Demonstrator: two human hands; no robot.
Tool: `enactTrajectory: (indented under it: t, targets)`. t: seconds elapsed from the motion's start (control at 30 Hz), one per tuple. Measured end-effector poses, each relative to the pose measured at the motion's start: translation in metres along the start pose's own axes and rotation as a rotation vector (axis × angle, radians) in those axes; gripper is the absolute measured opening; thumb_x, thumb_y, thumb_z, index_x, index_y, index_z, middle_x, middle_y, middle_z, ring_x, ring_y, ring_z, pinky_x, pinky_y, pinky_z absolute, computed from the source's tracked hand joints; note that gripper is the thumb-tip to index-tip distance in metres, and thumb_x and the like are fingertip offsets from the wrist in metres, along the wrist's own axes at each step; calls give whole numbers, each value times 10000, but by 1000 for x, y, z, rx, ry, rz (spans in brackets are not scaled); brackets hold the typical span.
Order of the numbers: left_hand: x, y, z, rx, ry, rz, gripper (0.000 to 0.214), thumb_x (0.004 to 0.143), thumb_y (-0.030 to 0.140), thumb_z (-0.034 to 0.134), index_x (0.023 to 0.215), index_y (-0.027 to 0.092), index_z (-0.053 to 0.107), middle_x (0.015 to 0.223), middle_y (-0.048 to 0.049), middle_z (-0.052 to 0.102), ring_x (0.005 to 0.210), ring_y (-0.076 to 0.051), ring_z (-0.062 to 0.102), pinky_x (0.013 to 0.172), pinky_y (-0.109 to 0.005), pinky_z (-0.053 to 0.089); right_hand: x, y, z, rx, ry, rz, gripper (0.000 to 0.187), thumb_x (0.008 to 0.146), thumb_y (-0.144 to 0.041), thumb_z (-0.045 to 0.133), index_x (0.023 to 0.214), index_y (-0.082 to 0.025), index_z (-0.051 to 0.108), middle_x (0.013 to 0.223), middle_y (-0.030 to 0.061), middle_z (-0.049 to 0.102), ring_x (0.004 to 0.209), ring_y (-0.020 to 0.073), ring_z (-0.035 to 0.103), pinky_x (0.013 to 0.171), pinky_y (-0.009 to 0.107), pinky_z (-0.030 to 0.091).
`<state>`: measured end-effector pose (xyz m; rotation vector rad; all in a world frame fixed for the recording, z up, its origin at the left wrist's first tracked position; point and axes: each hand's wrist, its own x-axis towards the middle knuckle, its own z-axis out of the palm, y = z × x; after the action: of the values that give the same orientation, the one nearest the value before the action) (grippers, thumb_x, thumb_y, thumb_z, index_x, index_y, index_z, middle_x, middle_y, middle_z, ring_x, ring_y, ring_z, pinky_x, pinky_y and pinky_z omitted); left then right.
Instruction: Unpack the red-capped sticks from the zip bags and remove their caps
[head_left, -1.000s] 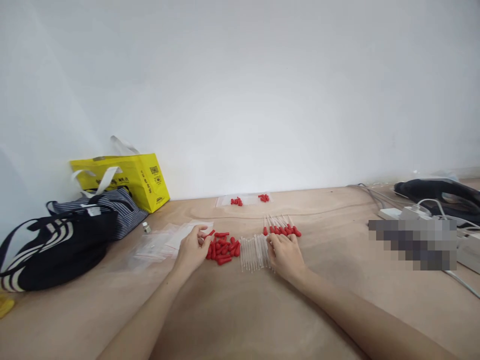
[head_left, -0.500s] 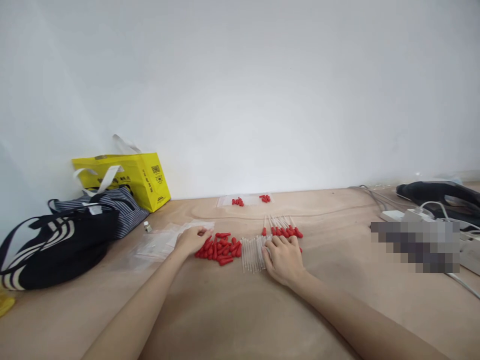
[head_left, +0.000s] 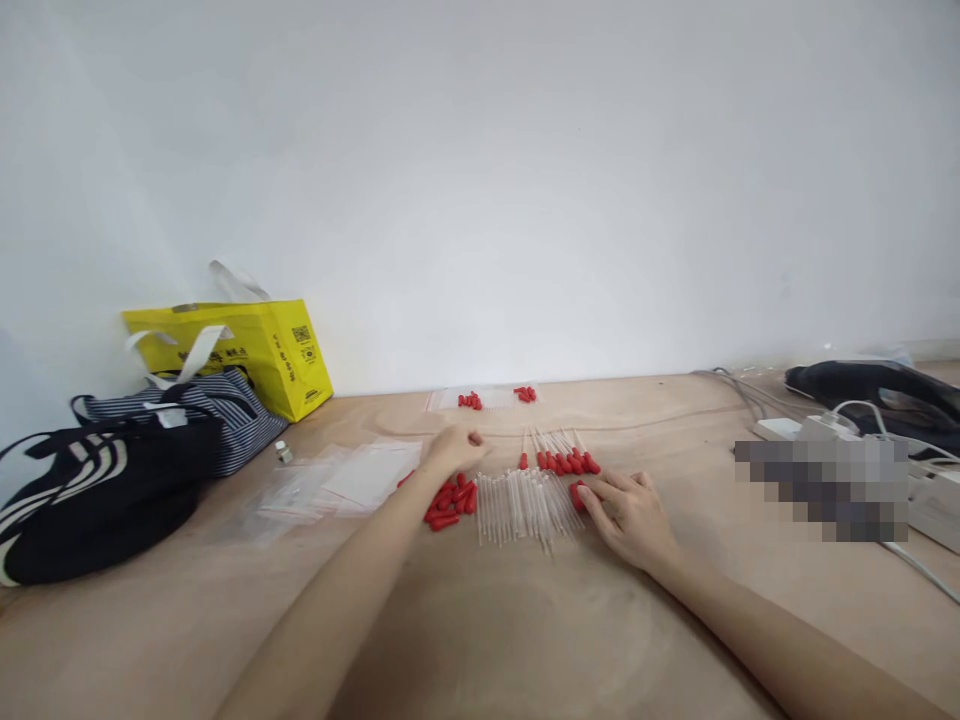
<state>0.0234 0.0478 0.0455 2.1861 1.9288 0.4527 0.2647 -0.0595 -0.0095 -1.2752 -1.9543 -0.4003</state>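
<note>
My left hand [head_left: 454, 450] is above the back of the pile of red rubber bulbs [head_left: 456, 498], its fingers curled together; what they hold, if anything, I cannot make out. A row of clear thin tubes [head_left: 521, 505] lies side by side on the table, right of the pile. At the right end of this row, my right hand [head_left: 630, 518] has thumb and forefinger closed at a red rubber bulb [head_left: 577, 496]. Behind the tubes lie several droppers [head_left: 562, 460], clear tubes with red bulbs on their near ends.
Clear zip bags [head_left: 360, 480] lie left of the pile, with a small bottle [head_left: 283, 452] behind them. A filled bag [head_left: 487, 397] lies near the wall. Black [head_left: 112, 490], striped [head_left: 251, 410] and yellow bags [head_left: 300, 350] stand left. Power strips and cables [head_left: 832, 430] are at right.
My left hand has moved right from the left side of the bulb pile to behind it. My right hand has slid right off the tubes, uncovering more of them and a red bulb.
</note>
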Motion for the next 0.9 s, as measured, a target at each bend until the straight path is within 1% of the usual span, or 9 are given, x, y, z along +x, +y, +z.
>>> enactTrajectory:
  t: [0.1, 0.2, 0.27, 0.37, 0.43, 0.5, 0.67, 0.8, 0.9]
  targets:
    - [14, 38, 22, 42, -113, -31, 252, 588, 423, 611, 672, 189, 653, 688, -27, 674, 705, -199, 616, 607, -244, 426, -1, 2, -5, 84, -30, 47, 324, 861, -289, 362, 643, -193, 583, 613, -16, 562, 558, 88, 500, 594, 260, 233]
    - [23, 62, 35, 91, -209, -65, 249, 528, 388, 681, 599, 154, 642, 613, -50, 652, 680, -221, 617, 603, -269, 434, 0, -7, -11, 170, -103, -38, 275, 796, -402, 462, 652, -185, 549, 657, -6, 569, 600, 107, 506, 614, 263, 245]
    - [26, 70, 40, 118, -250, -79, 246, 527, 353, 710, 633, 141, 641, 675, -58, 653, 723, -224, 610, 633, -282, 443, 0, -17, -13, 197, -165, -123, 335, 698, -514, 540, 665, -182, 522, 667, -6, 559, 627, 121, 500, 627, 268, 246]
    - [27, 74, 41, 149, -278, -100, 255, 703, 338, 621, 859, 137, 605, 895, -58, 616, 829, -190, 577, 710, -322, 458, -1, -28, -10, 164, -206, -195, 483, 579, -652, 553, 672, -183, 487, 641, -19, 541, 612, 125, 478, 622, 271, 236]
    - [26, 73, 38, 160, -273, -116, 257, 811, 313, 507, 1006, 148, 533, 1008, -53, 561, 869, -165, 556, 737, -349, 466, -1, -32, -5, 122, -207, -207, 513, 570, -683, 531, 674, -184, 471, 633, -23, 541, 596, 121, 468, 614, 270, 229]
    - [24, 70, 31, 159, -230, -124, 252, 820, 296, 497, 1021, 145, 521, 1016, -59, 552, 886, -171, 552, 745, -351, 462, 1, -31, 0, 92, -199, -210, 499, 596, -674, 519, 668, -183, 462, 629, -22, 547, 590, 120, 467, 612, 269, 223]
    - [8, 50, -6, 86, 14, -33, 161, 735, 284, 536, 722, 140, 607, 809, -92, 633, 879, -257, 570, 746, -344, 412, 6, -25, 10, 76, -140, -230, 454, 660, -630, 505, 640, -179, 457, 608, -10, 552, 595, 125, 469, 615, 273, 213]
    - [-32, 28, -26, -34, 151, 120, 167, 761, 283, 445, 732, 172, 567, 793, -16, 636, 764, -152, 582, 687, -248, 422, 9, -21, 16, 91, -96, -224, 419, 697, -587, 509, 633, -174, 471, 612, -6, 562, 610, 125, 472, 624, 275, 211]
    - [-72, 10, -25, -115, 153, 208, 184, 774, 307, 424, 718, 171, 534, 687, 9, 618, 619, -115, 562, 589, -220, 428, 9, -20, 19, 99, -53, -218, 397, 716, -557, 514, 621, -173, 478, 612, -8, 567, 612, 122, 476, 635, 277, 214]
